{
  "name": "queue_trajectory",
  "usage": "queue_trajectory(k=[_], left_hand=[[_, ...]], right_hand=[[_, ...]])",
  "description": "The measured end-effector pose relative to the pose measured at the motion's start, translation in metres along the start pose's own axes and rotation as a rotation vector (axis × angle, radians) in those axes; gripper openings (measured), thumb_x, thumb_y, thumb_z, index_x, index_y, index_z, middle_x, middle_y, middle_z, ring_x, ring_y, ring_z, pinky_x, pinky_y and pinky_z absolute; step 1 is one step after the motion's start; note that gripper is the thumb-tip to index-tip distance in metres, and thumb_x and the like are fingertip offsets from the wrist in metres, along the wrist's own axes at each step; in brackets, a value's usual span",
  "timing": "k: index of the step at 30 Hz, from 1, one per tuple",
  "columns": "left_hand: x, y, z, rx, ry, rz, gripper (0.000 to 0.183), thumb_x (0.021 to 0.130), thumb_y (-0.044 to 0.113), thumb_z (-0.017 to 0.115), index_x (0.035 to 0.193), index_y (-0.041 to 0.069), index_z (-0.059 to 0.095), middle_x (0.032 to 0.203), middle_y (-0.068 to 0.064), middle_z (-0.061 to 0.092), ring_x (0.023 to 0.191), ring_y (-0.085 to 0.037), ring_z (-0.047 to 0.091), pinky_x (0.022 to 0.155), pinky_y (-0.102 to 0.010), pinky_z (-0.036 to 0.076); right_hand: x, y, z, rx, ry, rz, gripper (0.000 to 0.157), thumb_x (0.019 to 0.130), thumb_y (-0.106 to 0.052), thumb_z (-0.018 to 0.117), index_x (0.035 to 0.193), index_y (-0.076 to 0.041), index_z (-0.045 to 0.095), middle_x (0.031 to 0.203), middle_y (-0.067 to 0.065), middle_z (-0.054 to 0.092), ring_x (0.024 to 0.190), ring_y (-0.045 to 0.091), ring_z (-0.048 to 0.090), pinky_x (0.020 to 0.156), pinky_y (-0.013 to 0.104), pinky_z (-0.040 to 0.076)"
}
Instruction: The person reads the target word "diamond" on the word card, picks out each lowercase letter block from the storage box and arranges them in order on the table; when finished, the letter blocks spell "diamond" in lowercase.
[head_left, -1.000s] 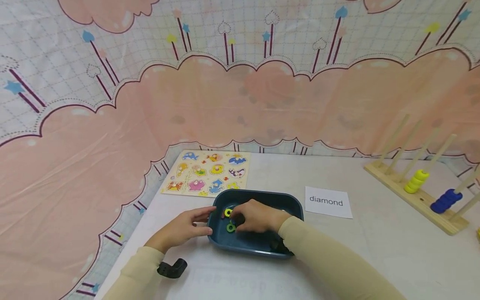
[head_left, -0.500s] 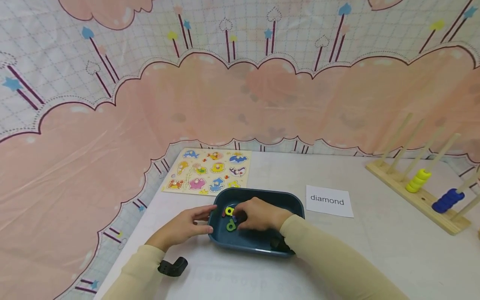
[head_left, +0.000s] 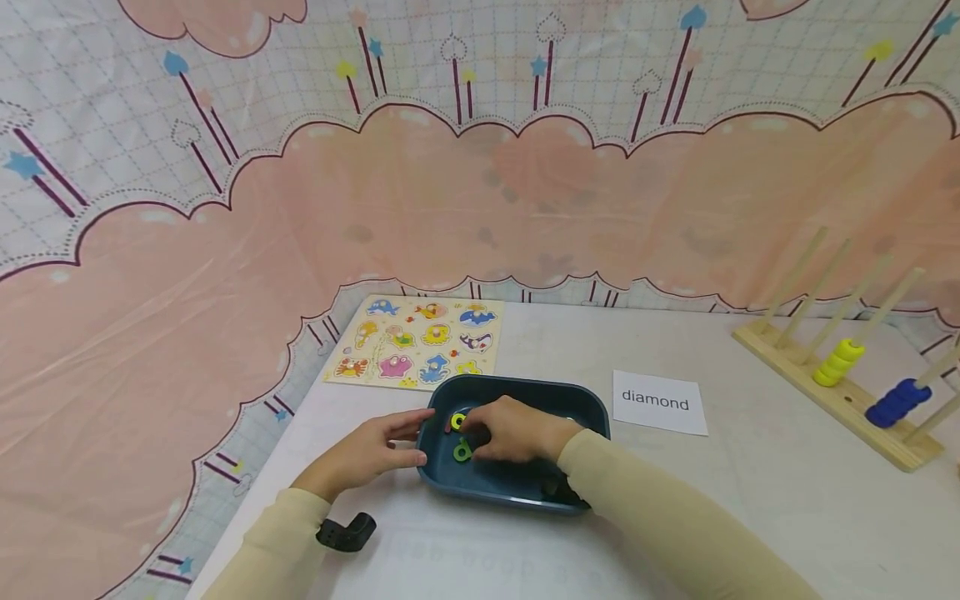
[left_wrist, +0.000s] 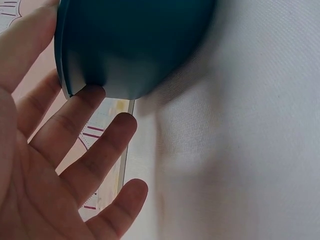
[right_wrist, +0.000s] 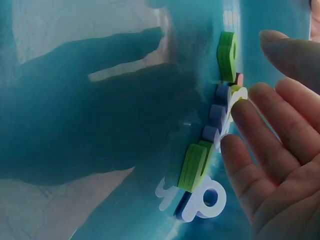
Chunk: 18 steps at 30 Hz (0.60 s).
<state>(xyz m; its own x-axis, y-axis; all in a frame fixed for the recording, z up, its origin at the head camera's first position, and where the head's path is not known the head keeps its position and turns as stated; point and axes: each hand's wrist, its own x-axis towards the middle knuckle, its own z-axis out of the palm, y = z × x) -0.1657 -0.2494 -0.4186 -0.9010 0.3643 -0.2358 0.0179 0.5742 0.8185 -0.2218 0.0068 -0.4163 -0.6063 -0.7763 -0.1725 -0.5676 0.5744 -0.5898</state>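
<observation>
While the left hand [head_left: 360, 454] rests at the near end of a dark blue tray [head_left: 525, 387] in the head view, its thumb and fingers spread apart at the corner, the right hand [head_left: 517, 429] reaches down inside, fingers bent toward the tray floor. Beside those fingertips lie a yellow letter [head_left: 457, 422] and a green letter [head_left: 462, 451], both toward the left end of the tray. Pale yellow sleeves cover both arms, and a black strap [head_left: 347, 532] sits just beside the left cuff. Behind the tray, toward the left, lies a puzzle board [head_left: 412, 343] with sea animals; to the right is a white card [head_left: 657, 404] reading "diamond", and farther right a wooden rack [head_left: 855, 408] with upright pegs, yellow rings [head_left: 836, 363] and blue rings [head_left: 896, 403]. All stand on a white surface [head_left: 787, 492] in front of a pink patterned cloth [head_left: 450, 200]. From the left wrist, the thumb lies along the tray's edge and the middle fingertip is at its end, while the ring and little fingers stretch out clear of it, apart from each other. From the right wrist, thumb and fingers are apart, the fingertips just beside a row of letters in the tray: two green ones, a blue letter [right_wrist: 217, 115] between them, and a pale-faced letter [right_wrist: 207, 202] at the bottom. Whether a fingertip touches any letter I cannot tell.
</observation>
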Motion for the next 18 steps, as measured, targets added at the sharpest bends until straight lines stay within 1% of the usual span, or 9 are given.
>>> queue_trajectory(k=[6,10,13,18], left_hand=[[0.0009,-0.0005,-0.0001,-0.015,-0.004,0.004,0.066,0.092,0.030,0.074,0.150,0.011,0.047,0.145,-0.016,0.053,0.128,-0.037,0.053,0.103,-0.059,0.042],[0.0020,-0.0018,-0.0005,-0.015,-0.002,0.014,0.066,0.093,0.029,0.074,0.150,0.010,0.047,0.145,-0.016,0.052,0.128,-0.037,0.053,0.104,-0.059,0.041],[0.0022,-0.0025,-0.0001,-0.011,-0.002,0.019,0.067,0.092,0.030,0.074,0.150,0.010,0.046,0.145,-0.016,0.052,0.128,-0.037,0.053,0.104,-0.059,0.042],[0.0032,-0.0048,0.0004,-0.019,-0.003,0.016,0.067,0.093,0.029,0.074,0.150,0.010,0.046,0.146,-0.017,0.051,0.129,-0.037,0.053,0.104,-0.059,0.042]], right_hand=[[0.0021,-0.0009,0.0006,-0.047,-0.026,-0.012,0.042,0.091,-0.026,0.077,0.130,-0.014,0.067,0.117,-0.003,0.069,0.093,0.006,0.060,0.096,0.029,0.051],[0.0028,-0.0016,0.0014,-0.077,-0.043,-0.004,0.042,0.091,-0.027,0.076,0.131,-0.016,0.067,0.122,-0.004,0.068,0.102,0.011,0.056,0.103,0.037,0.046],[0.0034,-0.0019,0.0026,-0.081,-0.054,-0.007,0.043,0.092,-0.027,0.076,0.132,-0.017,0.066,0.125,-0.004,0.067,0.107,0.013,0.055,0.105,0.042,0.043],[0.0046,-0.0015,0.0047,-0.087,-0.065,-0.009,0.042,0.092,-0.028,0.076,0.131,-0.018,0.067,0.123,-0.004,0.067,0.107,0.013,0.055,0.104,0.041,0.045]])
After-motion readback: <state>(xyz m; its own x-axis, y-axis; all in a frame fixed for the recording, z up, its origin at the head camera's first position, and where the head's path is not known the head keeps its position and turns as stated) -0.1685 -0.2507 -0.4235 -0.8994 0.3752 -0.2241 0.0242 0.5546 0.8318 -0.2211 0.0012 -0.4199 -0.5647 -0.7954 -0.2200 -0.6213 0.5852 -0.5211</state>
